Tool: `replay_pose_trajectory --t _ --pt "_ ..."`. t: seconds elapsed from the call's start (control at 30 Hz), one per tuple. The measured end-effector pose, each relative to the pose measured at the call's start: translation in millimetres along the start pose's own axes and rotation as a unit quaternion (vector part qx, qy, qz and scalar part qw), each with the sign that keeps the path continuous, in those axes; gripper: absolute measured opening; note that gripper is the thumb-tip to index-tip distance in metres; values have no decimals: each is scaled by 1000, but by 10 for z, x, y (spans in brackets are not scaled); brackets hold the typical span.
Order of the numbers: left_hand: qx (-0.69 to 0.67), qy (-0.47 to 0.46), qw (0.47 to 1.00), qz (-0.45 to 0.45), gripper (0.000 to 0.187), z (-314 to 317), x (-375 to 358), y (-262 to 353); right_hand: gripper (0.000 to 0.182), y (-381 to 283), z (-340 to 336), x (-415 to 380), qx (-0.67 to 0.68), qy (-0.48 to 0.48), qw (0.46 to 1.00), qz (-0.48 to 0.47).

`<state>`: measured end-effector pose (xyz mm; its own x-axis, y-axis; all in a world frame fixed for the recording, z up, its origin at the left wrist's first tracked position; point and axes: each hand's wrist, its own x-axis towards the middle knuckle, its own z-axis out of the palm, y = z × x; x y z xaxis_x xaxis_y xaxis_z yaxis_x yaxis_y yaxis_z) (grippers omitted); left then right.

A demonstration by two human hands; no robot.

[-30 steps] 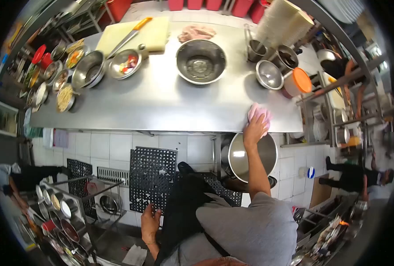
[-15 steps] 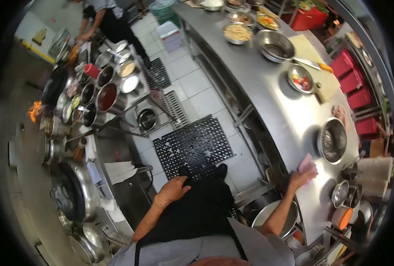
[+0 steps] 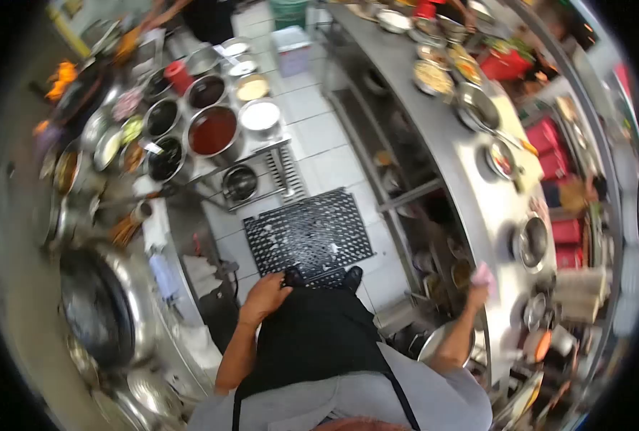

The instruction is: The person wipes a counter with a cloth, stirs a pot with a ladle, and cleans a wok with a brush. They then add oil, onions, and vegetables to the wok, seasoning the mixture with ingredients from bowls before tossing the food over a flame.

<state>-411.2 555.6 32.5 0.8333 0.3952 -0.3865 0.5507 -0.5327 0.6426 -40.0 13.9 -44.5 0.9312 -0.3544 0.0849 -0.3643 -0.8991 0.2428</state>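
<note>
My right hand [image 3: 477, 297] is closed on a pink cloth [image 3: 484, 276] at the near edge of the steel counter [image 3: 460, 188]. A metal bowl [image 3: 530, 244] stands on that counter beyond the cloth, with raw meat [image 3: 540, 207] just behind it. In front of my black apron [image 3: 312, 332], my left hand [image 3: 265, 296] hangs with nothing in it, its thumb apart from the fingers.
Sauce pots [image 3: 214, 133] crowd the left station, near a flame [image 3: 62, 77] and a large wok [image 3: 98, 305]. A black rubber mat [image 3: 308, 233] lies on the tiled floor. Along the counter stand bowls of food [image 3: 433, 76] and a knife [image 3: 518, 142]. Another person [image 3: 208, 18] works at the far left.
My view has shifted, bringing the sauce pots nearer. The right hand with the pink cloth now sits closer to the counter's near edge. My left hand stays by the apron.
</note>
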Motion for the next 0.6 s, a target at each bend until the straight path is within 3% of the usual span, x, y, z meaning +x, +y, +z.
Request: replay_pose_trajectory --t 0.03,0.07,0.1,0.13,0.17,0.23,0.3,0.37,0.43,0.57,0.6 --pt "-14 13 1000 -5 38 29 -1 -203 60 -23 347 -132 48 29 998 3" --pt "-8 15 1000 -6 40 82 39 -445 56 -250 481 -245 61 -45 997 -1" --pt "-1 18 1000 -10 42 113 55 -646 42 -556 62 -693 173 -47 980 -86" --pt "1 8 1000 10 42 69 60 -743 30 -858 424 -905 516 -201 832 32" --pt "13 10 1000 -19 44 11 63 -816 27 -1156 609 -1138 641 -323 677 162" --pt "31 10 999 -40 45 -69 142 -839 12 -1599 61 -1501 703 -439 547 119" --pt "12 -10 997 -71 46 -213 226 -872 20 -1664 -250 -1298 690 -429 579 71" --pt "32 3 997 -66 46 -302 269 -796 32 -1532 -1317 -1159 715 -310 626 36" --pt "66 -12 993 -102 45 -437 383 -533 40 -1276 -1417 -742 769 -157 619 14" --pt "57 21 993 -101 45 -493 419 -66 47 -700 -1531 -122 503 75 859 58" --pt "59 22 993 -98 45 -382 454 -108 54 -480 -1100 188 445 70 893 9"
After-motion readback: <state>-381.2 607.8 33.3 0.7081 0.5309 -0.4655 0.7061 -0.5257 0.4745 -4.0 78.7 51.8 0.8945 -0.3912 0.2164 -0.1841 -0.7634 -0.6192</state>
